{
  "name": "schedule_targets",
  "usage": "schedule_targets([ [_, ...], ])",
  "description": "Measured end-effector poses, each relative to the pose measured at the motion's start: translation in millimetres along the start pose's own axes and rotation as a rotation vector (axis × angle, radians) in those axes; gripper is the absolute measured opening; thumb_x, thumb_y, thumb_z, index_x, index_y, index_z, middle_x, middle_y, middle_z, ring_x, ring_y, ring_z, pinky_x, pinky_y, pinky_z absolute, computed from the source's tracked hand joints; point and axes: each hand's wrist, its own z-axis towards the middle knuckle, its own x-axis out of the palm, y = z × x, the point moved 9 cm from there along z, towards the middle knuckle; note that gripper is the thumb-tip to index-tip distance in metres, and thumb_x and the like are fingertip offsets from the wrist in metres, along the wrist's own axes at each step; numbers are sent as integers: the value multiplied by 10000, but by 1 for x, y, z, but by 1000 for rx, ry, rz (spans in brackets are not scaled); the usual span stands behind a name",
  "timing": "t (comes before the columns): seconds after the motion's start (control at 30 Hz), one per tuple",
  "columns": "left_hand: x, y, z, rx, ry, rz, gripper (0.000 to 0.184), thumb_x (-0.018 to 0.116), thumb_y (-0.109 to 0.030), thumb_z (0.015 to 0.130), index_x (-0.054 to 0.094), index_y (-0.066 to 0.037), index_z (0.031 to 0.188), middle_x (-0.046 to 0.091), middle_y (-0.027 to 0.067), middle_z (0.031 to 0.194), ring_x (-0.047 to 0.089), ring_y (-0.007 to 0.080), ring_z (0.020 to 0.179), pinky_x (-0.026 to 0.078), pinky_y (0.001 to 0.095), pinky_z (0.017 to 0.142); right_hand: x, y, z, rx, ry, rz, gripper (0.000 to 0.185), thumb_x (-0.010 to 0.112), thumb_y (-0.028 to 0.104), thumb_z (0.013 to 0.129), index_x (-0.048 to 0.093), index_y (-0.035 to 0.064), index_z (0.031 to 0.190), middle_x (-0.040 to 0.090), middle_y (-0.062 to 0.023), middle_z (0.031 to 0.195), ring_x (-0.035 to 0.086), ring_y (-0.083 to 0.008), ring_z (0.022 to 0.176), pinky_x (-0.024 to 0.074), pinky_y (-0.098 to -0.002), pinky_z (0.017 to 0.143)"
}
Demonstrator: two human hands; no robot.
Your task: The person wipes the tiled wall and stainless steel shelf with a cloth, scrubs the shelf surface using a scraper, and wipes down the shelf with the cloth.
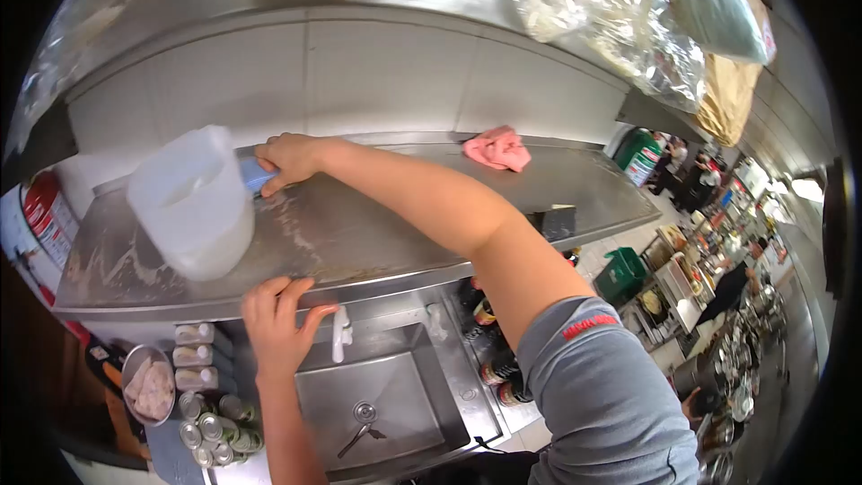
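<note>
My right hand (289,160) reaches across the steel shelf (386,224), its fingers closed on a blue cloth (255,178) pressed against the surface. Close beside the cloth stands a translucent white plastic container (199,211) with an open top. Dried, pale streaks mark the steel around both. At the shelf's front edge is my left hand (277,319), holding nothing, with its fingers apart. Just to its right is a white tap (341,337) over the sink. Further right along the shelf's back lies a crumpled pink cloth (499,149).
Below the shelf is a steel sink (409,382). Several cans (215,427) and a metal bowl (148,386) of pale pieces sit at lower left. Plastic bags (593,9) hang overhead. A green bin (621,277) and other people are at right.
</note>
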Motion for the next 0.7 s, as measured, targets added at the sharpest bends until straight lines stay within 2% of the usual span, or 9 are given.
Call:
schedule_targets([
  [0.1,3,1,-2,17,-6,20,485,770,-437,631,646,-105,963,522,43,948,481,254,891,380,389,791,-20,-13,-40,147,-108,19,640,696,473,713,437,103,1167,641,-141,975,599,-329,964,439,-387,805],
  [0.23,5,3,-5,13,-1,52,485,735,-481,664,642,-117,970,515,47,976,482,267,922,389,406,814,-33,-58,-91,220,-148,206,696,612,462,774,387,105,1327,599,-164,1131,588,-328,1038,429,-407,913],
  [0.3,7,4,-8,30,-9,75,488,719,-500,680,639,-118,974,510,43,984,475,269,922,385,414,821,-52,-117,-131,259,-412,330,663,610,450,784,377,111,1304,629,-193,1030,612,-298,969,473,-370,830],
  [0.37,7,3,-7,55,-14,75,520,745,-480,653,632,-97,986,505,47,975,465,264,909,373,403,800,-77,-146,-203,575,-462,626,673,578,450,831,304,106,1340,628,-173,992,615,-257,883,492,-359,754],
  [0.4,7,2,-7,68,-17,74,537,758,-471,639,628,-87,992,503,48,970,460,261,902,367,397,790,-101,-159,-241,732,-568,492,670,617,397,832,266,120,1332,629,-149,914,612,-223,802,494,-342,698],
  [0.53,9,0,-10,129,-41,131,537,753,-475,647,629,-87,998,496,58,992,469,282,943,374,436,853,-171,-235,-386,643,-1103,172,325,599,227,899,464,81,1156,609,-99,871,589,-167,802,490,-296,724],
  [0.57,14,7,-18,98,-27,177,538,693,-552,688,634,-129,1014,495,44,994,473,291,964,383,470,874,-162,-241,-385,626,-1068,149,302,605,223,883,496,78,1124,615,-104,861,595,-182,800,492,-312,718],
  [0.63,17,6,-19,107,-27,190,546,696,-555,683,631,-128,1017,491,44,989,470,294,958,383,473,868,-133,-244,-374,597,-997,126,259,617,215,852,560,71,1060,628,-114,841,608,-212,794,496,-344,706],
  [0.7,15,7,-19,111,-20,194,558,698,-560,677,624,-129,1024,486,42,980,466,293,945,381,473,858,-117,-243,-358,610,-778,7,281,609,221,850,576,72,1086,636,-119,872,611,-224,833,497,-349,735],
])
